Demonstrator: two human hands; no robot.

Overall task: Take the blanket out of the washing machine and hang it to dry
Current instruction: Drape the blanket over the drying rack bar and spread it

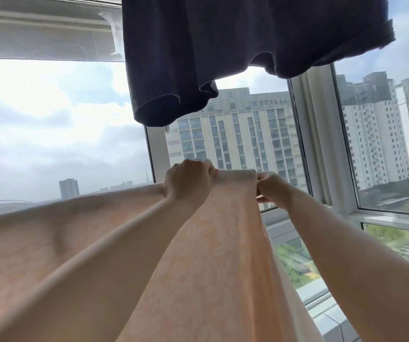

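Note:
A pale peach blanket (213, 255) with a faint white flower pattern is held up in front of me, stretching down and away to the left. My left hand (186, 180) grips its top edge with curled fingers. My right hand (271, 187) pinches the same edge a short way to the right. Both arms reach forward and up toward the window. The stretch of edge between the two hands is taut and level. The washing machine is out of view.
A dark navy garment (223, 45) hangs overhead, just above and behind my hands. Large window panes with white frames (321, 144) stand straight ahead; tall buildings lie outside. A white ledge (395, 220) runs along the right.

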